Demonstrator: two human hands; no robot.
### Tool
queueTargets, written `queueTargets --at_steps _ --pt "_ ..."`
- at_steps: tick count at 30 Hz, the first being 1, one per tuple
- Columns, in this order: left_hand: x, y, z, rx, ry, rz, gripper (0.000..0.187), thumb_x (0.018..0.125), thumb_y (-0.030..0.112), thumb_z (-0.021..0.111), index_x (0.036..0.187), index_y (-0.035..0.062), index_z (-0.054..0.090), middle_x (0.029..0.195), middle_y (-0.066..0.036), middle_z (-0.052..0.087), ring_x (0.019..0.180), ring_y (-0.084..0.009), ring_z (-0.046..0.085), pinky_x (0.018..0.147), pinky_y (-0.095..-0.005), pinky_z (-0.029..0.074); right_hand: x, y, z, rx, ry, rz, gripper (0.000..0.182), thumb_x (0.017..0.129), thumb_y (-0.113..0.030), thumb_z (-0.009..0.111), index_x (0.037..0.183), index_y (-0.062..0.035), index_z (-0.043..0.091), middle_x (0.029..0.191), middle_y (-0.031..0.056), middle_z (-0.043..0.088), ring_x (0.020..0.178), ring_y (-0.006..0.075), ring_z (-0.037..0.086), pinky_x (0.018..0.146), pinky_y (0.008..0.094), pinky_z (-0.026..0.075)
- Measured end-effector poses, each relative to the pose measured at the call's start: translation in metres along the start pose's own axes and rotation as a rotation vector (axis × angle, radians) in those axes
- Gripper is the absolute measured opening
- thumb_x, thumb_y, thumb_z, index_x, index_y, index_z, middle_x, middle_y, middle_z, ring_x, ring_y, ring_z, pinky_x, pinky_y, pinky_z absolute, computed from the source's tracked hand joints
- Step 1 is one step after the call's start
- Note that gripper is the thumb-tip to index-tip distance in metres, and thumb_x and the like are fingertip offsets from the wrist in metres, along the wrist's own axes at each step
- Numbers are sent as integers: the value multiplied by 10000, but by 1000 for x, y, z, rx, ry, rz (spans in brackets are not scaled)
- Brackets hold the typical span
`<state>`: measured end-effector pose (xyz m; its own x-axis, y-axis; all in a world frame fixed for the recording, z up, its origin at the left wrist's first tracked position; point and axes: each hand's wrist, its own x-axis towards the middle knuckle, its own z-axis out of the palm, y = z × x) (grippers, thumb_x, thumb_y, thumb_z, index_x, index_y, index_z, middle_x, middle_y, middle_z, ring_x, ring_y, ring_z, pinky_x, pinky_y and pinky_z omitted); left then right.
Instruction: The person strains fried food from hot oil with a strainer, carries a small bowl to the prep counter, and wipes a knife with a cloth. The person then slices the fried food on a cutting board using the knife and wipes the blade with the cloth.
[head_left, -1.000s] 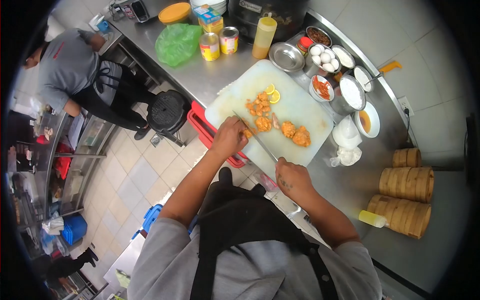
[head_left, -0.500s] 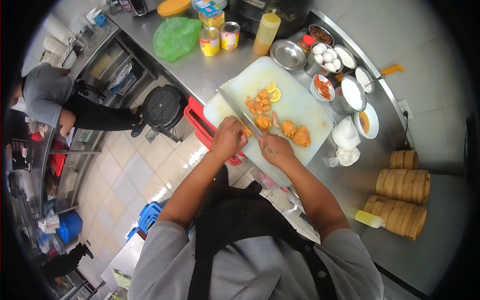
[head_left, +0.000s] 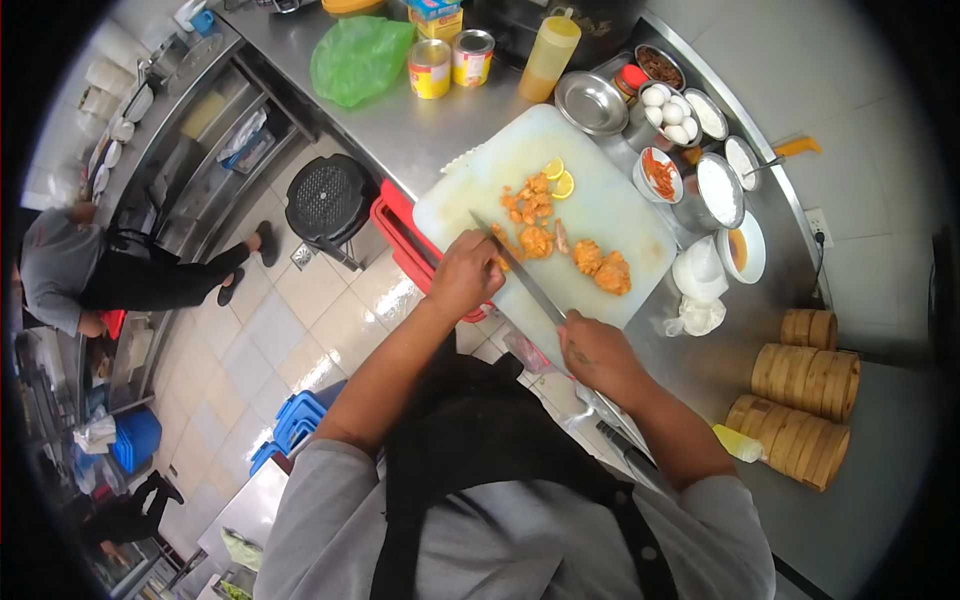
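My right hand (head_left: 600, 352) is closed round the handle of a kitchen knife (head_left: 530, 279), whose blade slants across the near side of a white cutting board (head_left: 625, 225). Beside the blade, the curled fingers of my left hand (head_left: 466, 272) press on a piece of fried chicken (head_left: 503, 240), partly hidden by them. Chopped fried chicken (head_left: 528, 200) lies further up the board, near two lemon slices (head_left: 563, 185). Larger fried chicken pieces (head_left: 612, 273) rest to the right. A pale, bone-like bit (head_left: 561, 237) sits between them.
Bowls of eggs (head_left: 670, 113), shredded orange food (head_left: 659, 175) and white powder (head_left: 720, 190) stand right of the board. Cans (head_left: 430, 68) and a squeeze bottle (head_left: 549, 55) are behind. Bamboo steamers (head_left: 805, 380) sit at right. A co-worker (head_left: 70, 262) stands at far left.
My right hand has drawn the knife back toward my body and to the right. My left hand stays by the chicken. The co-worker at the left has shifted position.
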<state>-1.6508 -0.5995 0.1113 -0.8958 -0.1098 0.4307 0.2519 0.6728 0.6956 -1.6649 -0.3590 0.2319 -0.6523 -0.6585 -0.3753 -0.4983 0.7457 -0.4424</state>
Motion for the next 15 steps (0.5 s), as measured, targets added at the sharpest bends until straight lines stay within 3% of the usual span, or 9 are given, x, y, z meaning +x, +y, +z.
queueTargets --at_steps 4,6,8,10,14,15 --pt "2 -6 2 -4 -16 -25 177 688 -23 677 843 3 595 856 -155 573 867 -366 585 756 -441 501 73 5 51 61 202 -57 216 986 -203 490 950 1 550 802 243 662 801 425 666 737 526 511" --pt "0 -2 2 -7 -17 -12 177 688 -27 679 842 4 597 866 -156 582 875 -366 589 759 -439 503 81 -3 43 57 154 13 229 989 -215 488 968 2 557 812 242 666 806 427 666 742 530 509" --pt "6 3 0 -15 29 -35 152 660 -51 656 779 7 580 821 -153 556 836 -365 573 730 -444 487 73 -1 33 61 122 85 243 993 -226 487 985 4 563 822 242 671 811 428 666 748 535 507" --pt "3 -1 3 16 6 -30 166 673 -40 668 809 6 584 846 -151 564 838 -366 582 729 -441 496 51 5 29 4 45 101 270 998 -252 488 1001 3 576 841 251 676 823 432 667 757 534 507" --pt "-2 -6 5 -6 56 -69 201 703 -16 698 886 2 616 915 -156 592 898 -355 611 774 -408 517 3 18 19 82 79 115 288 1004 -275 489 991 -3 580 860 255 682 834 441 664 760 529 508" --pt "-1 -4 7 -23 80 -91 213 710 -16 699 908 4 622 945 -156 588 912 -354 613 771 -399 522 -8 18 13 115 109 199 295 1005 -286 491 988 -7 585 858 249 683 836 443 661 760 527 507"
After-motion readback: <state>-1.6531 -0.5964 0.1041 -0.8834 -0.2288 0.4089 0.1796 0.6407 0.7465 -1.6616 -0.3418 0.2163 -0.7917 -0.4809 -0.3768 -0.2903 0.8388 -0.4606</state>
